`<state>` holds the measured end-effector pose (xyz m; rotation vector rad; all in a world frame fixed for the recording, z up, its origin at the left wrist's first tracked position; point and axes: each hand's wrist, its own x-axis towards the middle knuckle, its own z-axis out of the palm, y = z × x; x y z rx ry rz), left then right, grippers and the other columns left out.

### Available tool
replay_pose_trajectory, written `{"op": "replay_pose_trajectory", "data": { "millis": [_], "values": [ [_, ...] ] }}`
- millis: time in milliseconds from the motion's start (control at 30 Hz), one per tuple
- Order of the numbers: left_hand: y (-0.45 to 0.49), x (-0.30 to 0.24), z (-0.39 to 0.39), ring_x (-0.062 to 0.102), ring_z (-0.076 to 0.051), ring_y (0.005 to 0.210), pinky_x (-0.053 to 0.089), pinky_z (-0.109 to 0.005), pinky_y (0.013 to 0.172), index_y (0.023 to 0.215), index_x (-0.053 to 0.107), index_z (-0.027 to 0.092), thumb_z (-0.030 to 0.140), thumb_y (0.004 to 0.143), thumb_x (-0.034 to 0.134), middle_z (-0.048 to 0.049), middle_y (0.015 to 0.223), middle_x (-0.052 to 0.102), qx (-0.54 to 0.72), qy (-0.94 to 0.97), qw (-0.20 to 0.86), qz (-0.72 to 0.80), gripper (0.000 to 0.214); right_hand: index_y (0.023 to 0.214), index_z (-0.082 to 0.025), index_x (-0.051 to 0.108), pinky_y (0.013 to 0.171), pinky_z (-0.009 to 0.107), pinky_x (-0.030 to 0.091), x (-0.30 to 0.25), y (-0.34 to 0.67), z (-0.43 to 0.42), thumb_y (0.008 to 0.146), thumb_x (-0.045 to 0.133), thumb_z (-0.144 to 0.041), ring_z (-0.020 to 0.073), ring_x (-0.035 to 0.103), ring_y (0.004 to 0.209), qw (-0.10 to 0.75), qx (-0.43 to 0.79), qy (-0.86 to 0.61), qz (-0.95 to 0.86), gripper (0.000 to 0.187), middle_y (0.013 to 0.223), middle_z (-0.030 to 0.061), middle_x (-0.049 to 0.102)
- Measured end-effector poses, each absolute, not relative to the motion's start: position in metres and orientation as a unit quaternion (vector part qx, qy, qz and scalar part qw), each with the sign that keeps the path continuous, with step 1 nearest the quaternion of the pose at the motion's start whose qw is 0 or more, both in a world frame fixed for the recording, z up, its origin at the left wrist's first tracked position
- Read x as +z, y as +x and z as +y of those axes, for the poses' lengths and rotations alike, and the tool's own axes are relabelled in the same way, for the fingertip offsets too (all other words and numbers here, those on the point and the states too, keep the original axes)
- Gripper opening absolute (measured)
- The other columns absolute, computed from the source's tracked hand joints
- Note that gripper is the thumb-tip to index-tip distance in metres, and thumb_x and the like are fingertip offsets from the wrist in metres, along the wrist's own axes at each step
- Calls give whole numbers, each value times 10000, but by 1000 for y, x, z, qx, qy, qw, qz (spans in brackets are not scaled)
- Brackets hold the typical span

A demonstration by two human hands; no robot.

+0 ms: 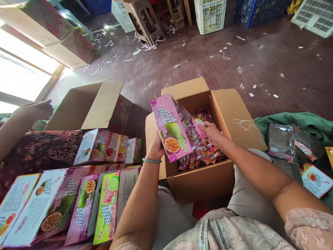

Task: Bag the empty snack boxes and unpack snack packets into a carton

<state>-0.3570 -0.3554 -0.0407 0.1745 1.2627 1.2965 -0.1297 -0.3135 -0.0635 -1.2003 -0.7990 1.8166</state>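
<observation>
My left hand [156, 147], with a beaded bracelet at the wrist, grips the lower left side of a pink and purple snack box [170, 119] printed with a lime and a passion fruit. The box is tilted over an open cardboard carton [200, 187] between my knees. Fingers of my right hand [212, 133] are closed on the pink flap [199, 128] on the box's right side. Small wrapped packets [208, 156] lie heaped in the carton, and some show through the gap beside the flap. The box's inside is mostly hidden.
Printed snack boxes [52, 208] stand in rows at my left. Beyond them is another open carton [78, 107], near another person's hand [37, 111]. Clear plastic trays [281, 139] lie on green cloth [309, 121] at right. Paper scraps, a stool [145, 21] and crates [210, 15] are ahead.
</observation>
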Motion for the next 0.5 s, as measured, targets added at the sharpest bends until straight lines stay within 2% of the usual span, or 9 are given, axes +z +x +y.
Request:
{"op": "replay_pose_trajectory", "data": {
  "millis": [200, 333, 500],
  "values": [
    [-366, -31, -360, 755, -212, 968, 600, -290, 947, 1120, 721, 143, 384, 950, 651, -78, 966, 793, 568, 117, 578, 574, 304, 739, -190, 606, 637, 194, 405, -78, -157, -324, 626, 863, -492, 94, 512, 664, 387, 723, -479, -312, 412, 641, -71, 589],
    [-375, -38, -358, 760, -210, 906, 623, -296, 878, 1047, 717, 156, 344, 933, 665, -57, 876, 784, 579, 107, 573, 570, 226, 693, -196, 571, 651, 206, 390, -77, -158, -321, 701, 801, -521, 113, 494, 702, 418, 666, -489, -378, 398, 625, -65, 533],
    [-365, -34, -353, 761, -202, 838, 633, -292, 822, 990, 730, 170, 355, 945, 640, -46, 831, 769, 570, 94, 586, 569, 211, 673, -205, 561, 661, 218, 378, -68, -151, -318, 779, 738, -498, 137, 477, 729, 415, 595, -544, -422, 359, 616, -50, 499]
  ]
}}
